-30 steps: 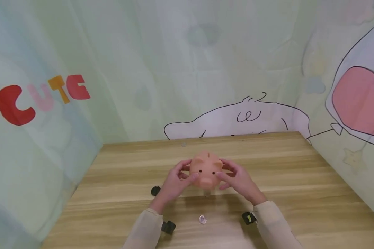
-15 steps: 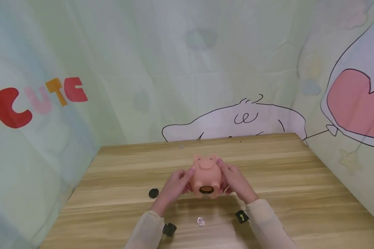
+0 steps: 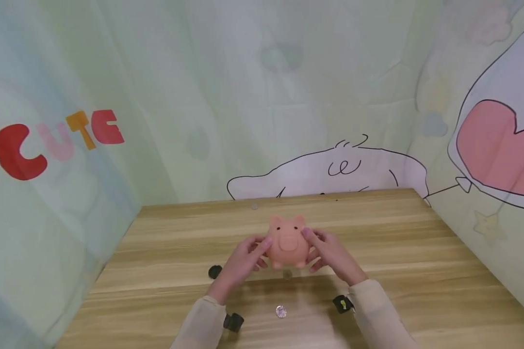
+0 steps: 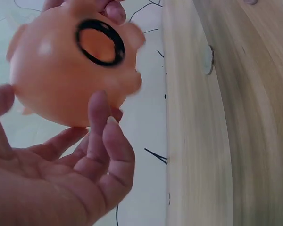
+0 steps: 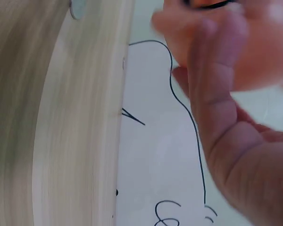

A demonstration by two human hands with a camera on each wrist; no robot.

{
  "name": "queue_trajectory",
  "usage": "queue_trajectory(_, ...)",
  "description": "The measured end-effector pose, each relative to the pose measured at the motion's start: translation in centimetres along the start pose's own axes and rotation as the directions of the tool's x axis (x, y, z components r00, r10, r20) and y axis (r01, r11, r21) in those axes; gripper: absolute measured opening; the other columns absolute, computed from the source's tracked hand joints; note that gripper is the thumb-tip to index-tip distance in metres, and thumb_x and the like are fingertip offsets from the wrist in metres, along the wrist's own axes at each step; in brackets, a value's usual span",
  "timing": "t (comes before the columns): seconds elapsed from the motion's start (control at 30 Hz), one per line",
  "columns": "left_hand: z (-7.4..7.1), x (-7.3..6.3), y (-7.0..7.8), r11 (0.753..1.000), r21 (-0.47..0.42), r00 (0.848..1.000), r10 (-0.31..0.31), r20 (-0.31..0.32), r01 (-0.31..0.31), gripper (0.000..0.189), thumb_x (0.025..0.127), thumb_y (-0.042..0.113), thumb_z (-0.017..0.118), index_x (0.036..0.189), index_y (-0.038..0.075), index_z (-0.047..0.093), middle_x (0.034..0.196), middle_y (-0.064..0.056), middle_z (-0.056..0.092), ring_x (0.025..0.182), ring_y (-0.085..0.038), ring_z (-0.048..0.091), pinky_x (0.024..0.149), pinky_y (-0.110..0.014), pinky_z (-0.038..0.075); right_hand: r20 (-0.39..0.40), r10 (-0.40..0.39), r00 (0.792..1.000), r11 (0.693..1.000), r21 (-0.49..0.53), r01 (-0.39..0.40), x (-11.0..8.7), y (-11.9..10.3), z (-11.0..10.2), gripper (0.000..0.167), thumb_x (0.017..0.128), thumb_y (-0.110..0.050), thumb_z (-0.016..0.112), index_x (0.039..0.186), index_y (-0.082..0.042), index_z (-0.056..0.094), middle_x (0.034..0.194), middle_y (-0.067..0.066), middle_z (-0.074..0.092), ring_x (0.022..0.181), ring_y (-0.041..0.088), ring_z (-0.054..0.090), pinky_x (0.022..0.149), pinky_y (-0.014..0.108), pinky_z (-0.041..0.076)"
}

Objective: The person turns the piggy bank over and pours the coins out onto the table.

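Observation:
A pink piggy bank point(image 3: 287, 245) is held up over the wooden table, its snout toward me. My left hand point(image 3: 243, 259) grips one side of it, thumb near the front and fingers behind. On the other side my right hand point(image 3: 334, 254) grips it in the same way. The left wrist view shows a round hole with a black rim point(image 4: 100, 42) in the underside, and no plug sits in it. A black round plug point(image 3: 215, 272) lies on the table beside my left forearm. One coin point(image 3: 287, 274) lies just below the piggy bank.
A shiny coin point(image 3: 281, 311) lies between my forearms, and a small coin point(image 3: 254, 207) near the table's back edge. Black wrist cameras point(image 3: 233, 322) stick out by both sleeves. A printed curtain point(image 3: 192, 97) hangs round the wooden table point(image 3: 384, 232).
Both hands tipped the piggy bank back, so its underside hole faced me, then partly forward again; its face shows now. The top slot seen at first is hidden. Plug and coins stayed put.

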State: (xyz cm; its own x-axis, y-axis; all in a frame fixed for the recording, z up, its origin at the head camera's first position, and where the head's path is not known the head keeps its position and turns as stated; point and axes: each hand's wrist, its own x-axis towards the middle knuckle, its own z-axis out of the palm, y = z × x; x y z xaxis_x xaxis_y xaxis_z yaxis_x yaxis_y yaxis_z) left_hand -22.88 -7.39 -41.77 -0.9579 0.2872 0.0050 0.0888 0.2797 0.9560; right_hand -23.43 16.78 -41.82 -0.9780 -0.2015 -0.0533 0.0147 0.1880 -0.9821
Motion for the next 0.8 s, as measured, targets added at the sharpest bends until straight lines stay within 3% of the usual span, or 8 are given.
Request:
queue_trajectory(0.13,-0.2,0.1,-0.3,0.993,-0.111,0.999,0.033,-0.020,-0.035,0.052,0.105,0.044,0.045,0.140,0.006,0.051,0.120,-0.012,0.061,0.090,-0.026,0.066,0.076,-0.041,0.055,0.055,-0.090,0.994,0.995,0.037,0.088,-0.2,0.2,-0.5,0.066,0.093,-0.029,0.072,0.145,0.000,0.043,0.138,0.024,0.051,0.099,0.031,0.067,0.072,0.041,0.059)
queue_trajectory(0.33,0.0,0.4,-0.7,0.977,-0.205,0.998,0.057,-0.039,-0.064,0.048,0.102,0.040,0.054,0.139,0.009,0.050,0.125,-0.018,0.060,0.094,-0.029,0.065,0.076,-0.049,0.057,0.148,-0.193,0.970,0.977,0.123,0.176,-0.5,0.8,-0.7,0.081,0.082,-0.010,0.082,0.150,-0.005,0.038,0.148,0.027,0.040,0.118,0.041,0.057,0.079,0.046,0.057)
queue_trajectory(0.43,0.1,0.4,-0.8,0.965,-0.255,0.998,0.053,-0.026,-0.058,0.050,0.101,0.037,0.057,0.141,0.008,0.047,0.129,-0.021,0.058,0.095,-0.028,0.066,0.077,-0.053,0.056,0.203,-0.198,0.959,0.968,0.193,0.159,-0.5,1.1,-0.8,0.081,0.085,-0.006,0.078,0.153,-0.008,0.035,0.152,0.027,0.034,0.124,0.041,0.052,0.083,0.048,0.056)
queue_trajectory(0.6,0.1,0.4,-0.7,0.953,-0.301,1.000,0.018,-0.025,-0.024,0.055,0.099,0.038,0.061,0.142,0.006,0.047,0.126,-0.021,0.058,0.096,-0.026,0.065,0.078,-0.050,0.057,0.257,-0.158,0.953,0.930,0.362,0.056,-0.9,1.1,-1.3,0.062,0.100,-0.007,0.057,0.155,-0.005,0.028,0.155,0.026,0.026,0.125,0.037,0.052,0.088,0.055,0.051)
queue_trajectory(0.8,0.3,0.3,-0.8,0.955,-0.296,1.000,-0.016,-0.025,0.008,0.061,0.097,0.038,0.065,0.141,0.000,0.047,0.129,-0.023,0.057,0.103,-0.028,0.064,0.081,-0.043,0.057,0.145,-0.061,0.988,0.947,0.322,0.011,-0.8,0.7,-0.4,0.061,0.102,-0.024,0.059,0.151,0.001,0.034,0.142,0.029,0.043,0.114,0.032,0.060,0.084,0.053,0.054)
